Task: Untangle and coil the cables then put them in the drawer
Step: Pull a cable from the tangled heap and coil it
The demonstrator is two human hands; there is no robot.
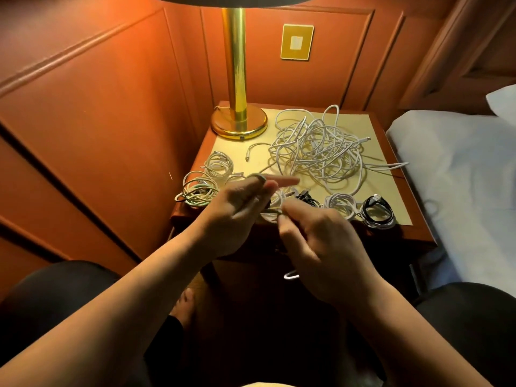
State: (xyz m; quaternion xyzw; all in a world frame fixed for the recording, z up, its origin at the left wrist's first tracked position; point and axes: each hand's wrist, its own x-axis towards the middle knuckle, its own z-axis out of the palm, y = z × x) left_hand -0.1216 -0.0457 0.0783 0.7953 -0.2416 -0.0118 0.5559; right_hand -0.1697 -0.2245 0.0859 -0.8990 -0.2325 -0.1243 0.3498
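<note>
Winding a white cable [269, 212] between both hands, I work just above the table's [385, 196] near edge. My left hand [237, 203] has its grip curled round the loops, one finger straight; my right hand [312, 233] pinches the free strand, I judge to feed it. Finished coils [208, 178] lie left, a white coil [342, 205] and a black coil [378, 210] right, apart from the tangled pile [321, 148] behind. No drawer shows open.
</note>
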